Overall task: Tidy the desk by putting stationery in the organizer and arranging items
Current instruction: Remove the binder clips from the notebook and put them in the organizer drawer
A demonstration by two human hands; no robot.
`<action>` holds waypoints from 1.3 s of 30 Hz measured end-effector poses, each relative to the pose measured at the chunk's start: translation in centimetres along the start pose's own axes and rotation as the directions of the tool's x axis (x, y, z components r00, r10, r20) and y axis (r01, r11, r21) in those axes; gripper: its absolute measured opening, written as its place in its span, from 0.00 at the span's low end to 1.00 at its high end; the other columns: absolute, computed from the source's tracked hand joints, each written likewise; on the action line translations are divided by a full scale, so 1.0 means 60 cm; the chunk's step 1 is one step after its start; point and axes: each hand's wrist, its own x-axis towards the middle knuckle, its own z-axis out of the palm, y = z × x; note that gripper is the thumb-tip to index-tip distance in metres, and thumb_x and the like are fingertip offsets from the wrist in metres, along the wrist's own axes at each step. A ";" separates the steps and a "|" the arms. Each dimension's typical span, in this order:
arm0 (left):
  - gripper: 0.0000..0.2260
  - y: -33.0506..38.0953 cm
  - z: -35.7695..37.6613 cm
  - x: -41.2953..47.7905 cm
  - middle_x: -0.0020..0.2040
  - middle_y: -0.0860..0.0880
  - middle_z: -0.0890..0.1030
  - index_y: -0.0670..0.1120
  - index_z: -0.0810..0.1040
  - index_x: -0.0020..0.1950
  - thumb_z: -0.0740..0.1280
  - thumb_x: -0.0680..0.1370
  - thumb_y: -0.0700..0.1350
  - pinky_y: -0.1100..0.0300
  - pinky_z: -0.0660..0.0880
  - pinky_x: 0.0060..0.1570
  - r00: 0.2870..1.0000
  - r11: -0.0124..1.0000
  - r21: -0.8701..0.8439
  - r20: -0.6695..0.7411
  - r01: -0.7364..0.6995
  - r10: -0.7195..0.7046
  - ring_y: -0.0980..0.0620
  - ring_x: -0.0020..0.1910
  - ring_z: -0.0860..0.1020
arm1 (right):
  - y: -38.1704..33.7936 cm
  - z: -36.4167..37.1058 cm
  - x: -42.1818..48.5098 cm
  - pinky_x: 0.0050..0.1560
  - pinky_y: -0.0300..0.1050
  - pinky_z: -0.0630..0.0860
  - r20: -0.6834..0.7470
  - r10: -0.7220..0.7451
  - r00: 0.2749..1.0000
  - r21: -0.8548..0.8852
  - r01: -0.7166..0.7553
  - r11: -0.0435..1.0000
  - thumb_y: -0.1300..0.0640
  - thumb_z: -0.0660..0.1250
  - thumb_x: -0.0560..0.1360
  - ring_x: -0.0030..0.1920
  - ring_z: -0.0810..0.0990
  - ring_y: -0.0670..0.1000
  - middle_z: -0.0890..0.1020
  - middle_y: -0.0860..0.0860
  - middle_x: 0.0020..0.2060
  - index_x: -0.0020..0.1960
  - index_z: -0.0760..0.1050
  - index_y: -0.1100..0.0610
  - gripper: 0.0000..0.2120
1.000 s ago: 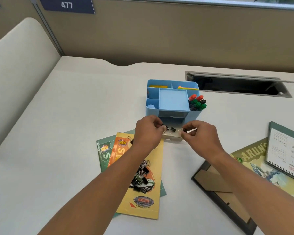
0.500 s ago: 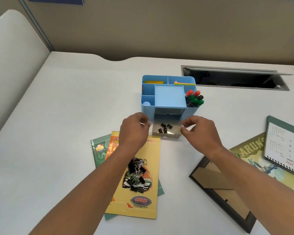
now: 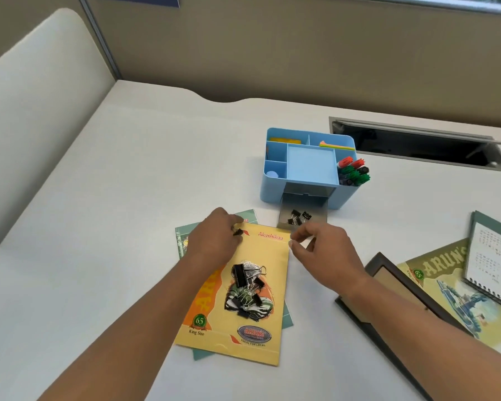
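- The left hand (image 3: 214,241) has its grip pinched on one small binder clip (image 3: 237,233), probably light and rigid.
- A clip pile (image 3: 248,287) lies on the yellow notebook (image 3: 275,273) at the left hand's 5 o'clock. The wire loops likely tangle, so take the black bodies.
- The right hand (image 3: 321,247) has its grip loosely curled and empty, with the open drawer (image 3: 320,215) at its 12 o'clock.

The green notebook (image 3: 248,219) lies mostly buried under the yellow notebook (image 3: 261,254), whose top left corner the left hand (image 3: 214,240) covers, and whether that hand's fingertips pinch the small black clip (image 3: 237,232) or only touch it cannot be made out. The right hand (image 3: 327,250) hides part of the near edge of the drawer (image 3: 317,217) (its thumb and forefinger nearly meet, but anything between them is too small to tell). The picture frame (image 3: 388,273) runs off the bottom edge under the right forearm, and the calendar (image 3: 492,256) is cut by the right edge, its print too small to read.
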 end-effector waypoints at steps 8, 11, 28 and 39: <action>0.08 -0.009 -0.010 -0.004 0.53 0.48 0.75 0.49 0.82 0.55 0.65 0.79 0.45 0.53 0.76 0.45 0.996 0.993 0.102 -0.044 -0.066 0.071 0.45 0.48 0.78 | -0.018 0.033 -0.020 0.42 0.38 0.73 0.187 -0.074 0.980 -0.157 0.104 0.982 0.48 0.70 0.75 0.42 0.76 0.42 0.81 0.42 0.50 0.54 0.80 0.45 0.09; 0.07 -0.014 -0.016 -0.016 0.52 0.48 0.75 0.47 0.81 0.52 0.64 0.77 0.42 0.52 0.77 0.44 0.995 0.996 0.058 -0.066 -0.069 0.072 0.45 0.46 0.77 | -0.023 0.043 -0.026 0.43 0.39 0.75 0.229 -0.085 0.970 -0.187 0.130 0.974 0.49 0.70 0.75 0.44 0.77 0.43 0.81 0.42 0.52 0.56 0.80 0.45 0.10; 0.04 -0.025 -0.032 -0.061 0.43 0.50 0.81 0.48 0.80 0.41 0.71 0.73 0.39 0.51 0.80 0.47 0.987 0.954 -0.299 -0.153 0.001 -0.049 0.50 0.43 0.80 | -0.033 0.080 -0.061 0.41 0.44 0.75 0.362 -0.165 0.917 -0.366 0.303 0.880 0.51 0.67 0.74 0.46 0.79 0.52 0.78 0.44 0.48 0.54 0.76 0.45 0.10; 0.09 0.039 -0.022 -0.059 0.39 0.57 0.82 0.55 0.77 0.40 0.73 0.72 0.41 0.64 0.75 0.36 0.995 0.886 -0.464 -0.086 0.003 -0.049 0.62 0.38 0.81 | 0.007 0.039 -0.050 0.44 0.43 0.79 0.228 -0.071 0.971 -0.288 0.137 0.948 0.50 0.66 0.76 0.44 0.78 0.45 0.82 0.43 0.47 0.53 0.81 0.46 0.07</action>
